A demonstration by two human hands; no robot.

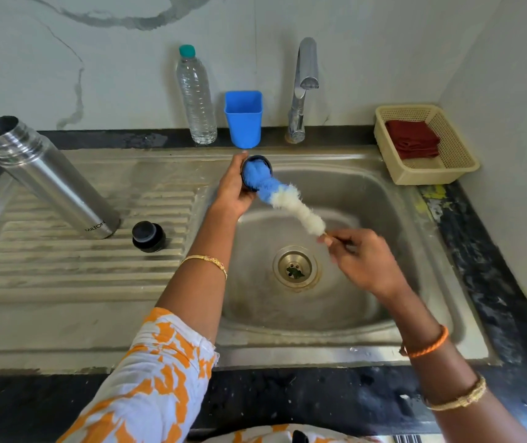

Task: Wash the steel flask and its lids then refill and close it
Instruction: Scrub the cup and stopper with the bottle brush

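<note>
The steel flask (48,179) stands open on the ribbed drainboard at the left, with no lid on it. Beside it on the drainboard sits a black inner lid (148,236). Over the sink basin my left hand (231,190) grips a dark cup-shaped lid (263,163) with its opening turned to the right. My right hand (359,259) pinches the thin handle of a bottle brush (291,199). The brush's blue tip is pushed into the lid and its white bristles stick out.
The steel sink (335,343) has a drain (295,268) in the middle and a tap (303,87) behind it, with no water running. A clear water bottle (195,97) and blue cup (243,118) stand at the back. At the right, a cream basket (454,161) holds a red cloth (412,139).
</note>
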